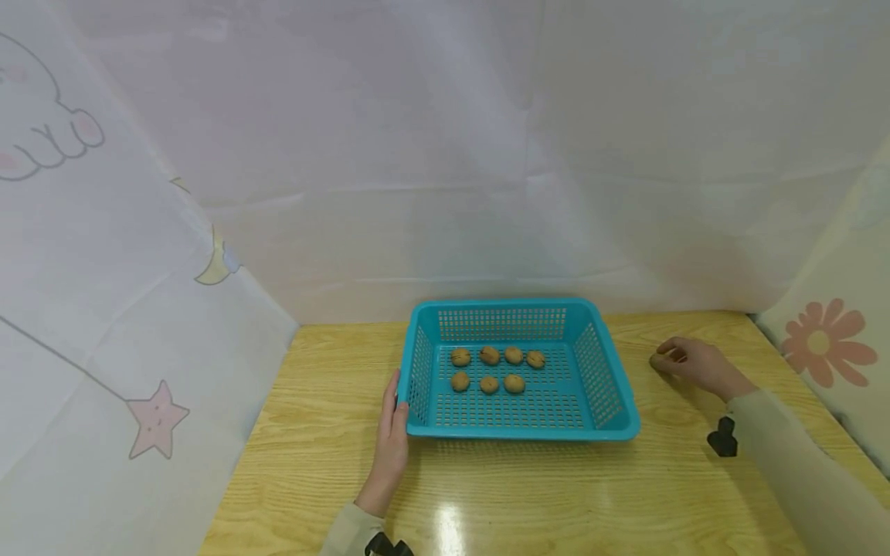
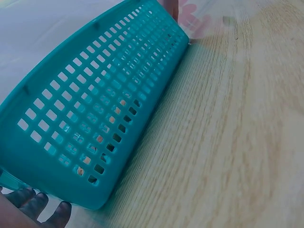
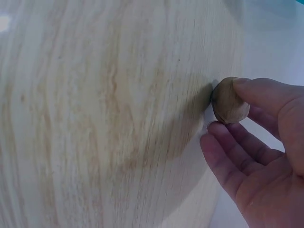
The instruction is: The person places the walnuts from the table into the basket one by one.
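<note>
A blue plastic basket stands on the table with several walnuts lying in two rows on its floor. My left hand rests against the basket's left side, fingers fairly straight and touching near its front corner. In the left wrist view its dark fingertips show beside the basket wall. Off to the right of the basket, my right hand pinches a single walnut between thumb and fingers, at the tabletop. In the head view that walnut is mostly covered by the fingers.
The wooden table extends around the basket, its far edge meeting a pale cloth backdrop. Printed cloth walls close in the left and right sides, with a star and a flower on them.
</note>
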The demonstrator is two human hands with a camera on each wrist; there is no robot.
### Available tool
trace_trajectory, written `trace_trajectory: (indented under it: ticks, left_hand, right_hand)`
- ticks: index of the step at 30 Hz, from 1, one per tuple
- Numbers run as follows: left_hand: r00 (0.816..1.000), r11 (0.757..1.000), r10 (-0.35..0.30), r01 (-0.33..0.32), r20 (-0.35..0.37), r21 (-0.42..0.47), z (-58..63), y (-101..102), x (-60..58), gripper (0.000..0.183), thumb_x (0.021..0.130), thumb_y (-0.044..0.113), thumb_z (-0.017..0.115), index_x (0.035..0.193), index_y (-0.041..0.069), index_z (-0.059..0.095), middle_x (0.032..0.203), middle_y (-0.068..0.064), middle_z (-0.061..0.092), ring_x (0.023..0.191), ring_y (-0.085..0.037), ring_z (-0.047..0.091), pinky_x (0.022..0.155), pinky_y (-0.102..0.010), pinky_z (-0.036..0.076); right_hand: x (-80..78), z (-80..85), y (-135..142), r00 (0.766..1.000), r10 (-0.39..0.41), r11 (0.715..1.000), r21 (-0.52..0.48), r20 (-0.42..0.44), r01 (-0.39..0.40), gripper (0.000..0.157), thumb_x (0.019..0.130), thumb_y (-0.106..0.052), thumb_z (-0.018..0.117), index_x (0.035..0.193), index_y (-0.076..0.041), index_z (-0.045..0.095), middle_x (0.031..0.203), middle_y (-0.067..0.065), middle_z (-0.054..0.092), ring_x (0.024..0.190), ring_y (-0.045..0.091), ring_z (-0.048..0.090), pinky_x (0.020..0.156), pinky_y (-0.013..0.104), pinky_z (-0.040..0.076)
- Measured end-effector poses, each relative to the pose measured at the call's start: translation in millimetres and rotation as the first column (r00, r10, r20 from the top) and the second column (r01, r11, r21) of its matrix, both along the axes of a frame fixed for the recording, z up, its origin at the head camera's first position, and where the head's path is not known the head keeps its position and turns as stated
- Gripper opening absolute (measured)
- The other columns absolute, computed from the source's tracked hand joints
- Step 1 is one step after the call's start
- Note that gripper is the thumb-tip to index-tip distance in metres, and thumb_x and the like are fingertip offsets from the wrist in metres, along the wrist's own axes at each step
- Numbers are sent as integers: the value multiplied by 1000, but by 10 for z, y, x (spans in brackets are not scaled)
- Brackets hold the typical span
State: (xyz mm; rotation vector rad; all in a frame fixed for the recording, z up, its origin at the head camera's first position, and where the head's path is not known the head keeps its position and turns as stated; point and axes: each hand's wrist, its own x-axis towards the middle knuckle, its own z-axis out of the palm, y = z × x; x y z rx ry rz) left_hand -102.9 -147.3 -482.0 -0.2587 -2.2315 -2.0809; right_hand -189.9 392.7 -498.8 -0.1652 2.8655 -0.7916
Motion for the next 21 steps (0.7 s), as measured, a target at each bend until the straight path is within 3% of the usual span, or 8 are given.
trace_trajectory:
  ticks: [11, 21]
  left_hand:
    - [1000, 1000, -12, 12, 2, 6, -17, -4, -4, 50, 103, 8, 24, 150, 21, 12, 155, -3, 12, 141, -24, 14, 112, -45, 18]
    - [1000, 1000, -6, 6, -2, -15, 7, -3, 4, 51, 103, 7, 23, 150, 21, 12, 156, -6, 12, 141, -25, 14, 112, -45, 18]
  right_hand:
    - [40, 129, -70, 998, 34, 999, -18, -59, -35, 46, 94, -40, 54, 123, -5, 54, 109, 22, 60, 98, 41, 57, 73, 53, 49]
    - [105, 480, -302, 993, 76, 996, -32, -95, -79, 42, 94, -38, 54, 125, -10, 52, 112, 22, 59, 99, 39, 58, 74, 53, 49]
